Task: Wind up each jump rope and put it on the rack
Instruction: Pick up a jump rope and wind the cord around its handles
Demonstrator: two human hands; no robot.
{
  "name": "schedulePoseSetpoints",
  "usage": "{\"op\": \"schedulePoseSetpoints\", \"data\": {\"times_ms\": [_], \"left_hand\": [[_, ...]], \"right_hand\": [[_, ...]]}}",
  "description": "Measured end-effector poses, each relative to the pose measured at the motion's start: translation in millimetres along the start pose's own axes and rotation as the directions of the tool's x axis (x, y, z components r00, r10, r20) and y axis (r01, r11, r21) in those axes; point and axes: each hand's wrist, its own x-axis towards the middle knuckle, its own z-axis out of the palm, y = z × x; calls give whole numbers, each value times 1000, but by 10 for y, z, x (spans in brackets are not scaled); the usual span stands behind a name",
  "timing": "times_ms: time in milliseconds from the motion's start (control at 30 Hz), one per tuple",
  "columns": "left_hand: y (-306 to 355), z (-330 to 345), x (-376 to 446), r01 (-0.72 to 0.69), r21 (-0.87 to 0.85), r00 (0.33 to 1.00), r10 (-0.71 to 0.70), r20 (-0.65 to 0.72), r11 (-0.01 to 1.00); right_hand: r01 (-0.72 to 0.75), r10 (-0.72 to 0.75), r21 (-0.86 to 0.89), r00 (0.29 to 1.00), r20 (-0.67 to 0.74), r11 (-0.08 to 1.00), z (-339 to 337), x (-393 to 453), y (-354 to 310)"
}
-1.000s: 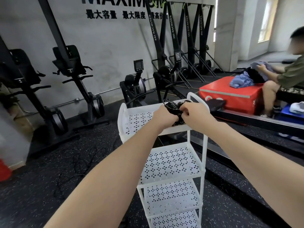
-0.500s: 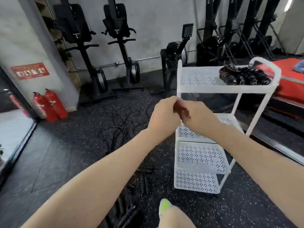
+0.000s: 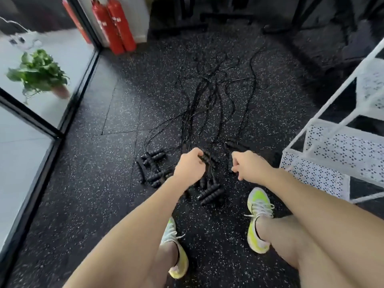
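Fingers of the left hand (image 3: pixel 189 165) curl around a jump-rope handle (image 3: pixel 205 156); right hand (image 3: pixel 247 166) hangs curled, empty.

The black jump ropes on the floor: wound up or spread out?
Spread out. The black jump ropes trail loose and tangled across the speckled floor, handles unbundled.

Daylight from left glass; edges smeared, probably motion blur.

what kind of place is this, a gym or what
Most likely a gym. The floor is black speckled rubber matting, a heap of black jump ropes lies on it, and dark frames that may be exercise machine bases stand at the top. Two red fire extinguishers suggest a public building.
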Motion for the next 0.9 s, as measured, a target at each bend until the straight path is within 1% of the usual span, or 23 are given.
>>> {"op": "schedulePoseSetpoints", "data": {"times_ms": [100, 233, 467, 667, 767, 833, 900], "left_hand": [[-456, 379, 337, 74, 39, 996, -76, 41, 996], [-827, 991, 753, 107, 125, 985, -122, 121, 986], [-1252, 1967, 1240, 3, 332, 967, -87, 238, 943], [-1614, 2513, 1450, 21, 452, 957, -149, 249, 892], [-1722, 2723, 1486, 1, 508, 956, -149, 252, 861], [-1748, 2829, 1499, 18, 517, 963, -154, 222, 856], [-1737, 2894, 1510, 34, 524, 977, -138, 161, 851]], "right_hand": [[-68, 67, 10, 994, 83, 998, 477, 437, 90], [-126, 113, 66, 978, 178, 990, 1071, 972, 291], [-200, 183, 35, 944, 274, 979, 1927, 1620, 740], [-223, 208, 2, 912, 353, 975, 2394, 1901, 1013], [-223, 210, -5, 910, 358, 975, 2556, 1966, 1084], [-220, 207, -2, 911, 357, 975, 2633, 1982, 1109], [-213, 196, 10, 916, 349, 977, 2675, 1982, 1123]]}}
